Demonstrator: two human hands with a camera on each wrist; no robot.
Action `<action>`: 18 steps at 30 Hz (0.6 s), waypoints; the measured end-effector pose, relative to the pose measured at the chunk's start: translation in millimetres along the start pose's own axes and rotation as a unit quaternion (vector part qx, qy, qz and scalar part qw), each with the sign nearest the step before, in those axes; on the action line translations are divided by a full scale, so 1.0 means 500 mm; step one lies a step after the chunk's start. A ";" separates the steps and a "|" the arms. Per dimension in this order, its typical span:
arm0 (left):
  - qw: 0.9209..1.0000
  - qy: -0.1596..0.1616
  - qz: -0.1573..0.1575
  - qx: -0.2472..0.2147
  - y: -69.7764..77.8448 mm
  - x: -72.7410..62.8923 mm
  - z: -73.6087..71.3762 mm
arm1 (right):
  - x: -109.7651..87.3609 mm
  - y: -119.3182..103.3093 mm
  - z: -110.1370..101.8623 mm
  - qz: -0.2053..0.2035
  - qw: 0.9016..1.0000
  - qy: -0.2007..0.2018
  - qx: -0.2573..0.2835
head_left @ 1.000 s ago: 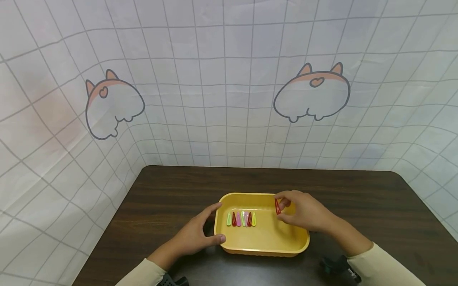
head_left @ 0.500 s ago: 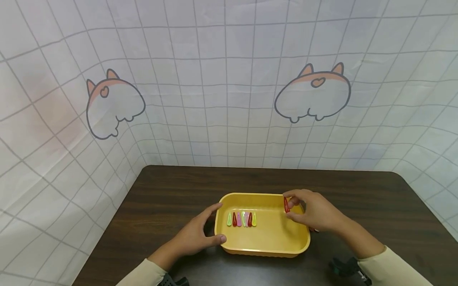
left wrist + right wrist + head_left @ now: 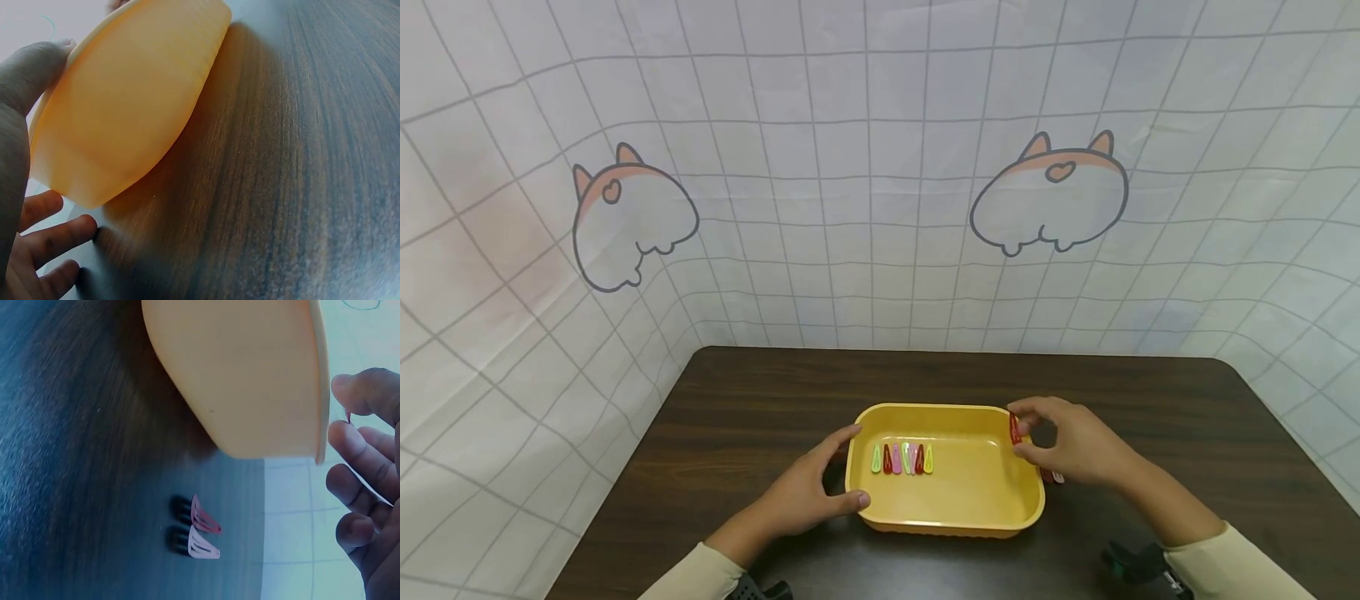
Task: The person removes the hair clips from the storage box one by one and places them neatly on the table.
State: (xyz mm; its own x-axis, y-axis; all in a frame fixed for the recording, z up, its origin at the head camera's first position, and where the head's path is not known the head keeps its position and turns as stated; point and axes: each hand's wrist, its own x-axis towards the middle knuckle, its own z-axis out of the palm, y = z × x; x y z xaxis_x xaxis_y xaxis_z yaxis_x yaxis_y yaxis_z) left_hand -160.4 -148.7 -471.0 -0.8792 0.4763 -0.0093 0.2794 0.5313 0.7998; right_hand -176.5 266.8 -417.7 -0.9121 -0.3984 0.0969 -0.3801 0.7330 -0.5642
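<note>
Right hand [image 3: 1073,443] pinches a red clip [image 3: 1015,428] near the yellow tray [image 3: 970,492] (left hand [image 3: 797,495], fingers wide, touching it)

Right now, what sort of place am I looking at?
Probably a small screened-off work corner, judging by the dark wood-grain table, the white checked sheet behind it, and the yellow tray holding hair clips.

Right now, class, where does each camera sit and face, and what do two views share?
Head: worn there, facing forward and down at the yellow tray; left hand, right hand and sleeves show.
Left wrist: worn there, facing the tray's outer wall; left hand shows.
Right wrist: worn there, facing the tray and two clips; right hand shows.
Shared: both wrist views show the tray's outside and the table.
</note>
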 end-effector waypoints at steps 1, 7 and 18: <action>1.000 0.000 -0.001 0.000 0.000 0.000 0.000 | -0.001 0.002 -0.001 -0.003 1.000 0.005 -0.012; 1.000 0.003 -0.001 0.002 -0.002 -0.001 0.001 | -0.007 0.013 -0.005 -0.009 1.000 0.017 -0.023; 1.000 0.006 -0.001 0.003 -0.001 0.000 0.001 | -0.025 0.027 -0.021 0.003 0.999 0.023 -0.026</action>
State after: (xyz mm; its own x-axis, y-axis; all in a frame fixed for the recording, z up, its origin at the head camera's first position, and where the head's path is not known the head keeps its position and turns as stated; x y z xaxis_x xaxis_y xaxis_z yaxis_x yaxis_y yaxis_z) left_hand -160.1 -148.6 -471.8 -0.8837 0.4680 -0.0035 0.2806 0.5358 0.7964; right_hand -172.0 287.6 -417.8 -0.9199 -0.3693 0.1321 -0.3814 0.7634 -0.5213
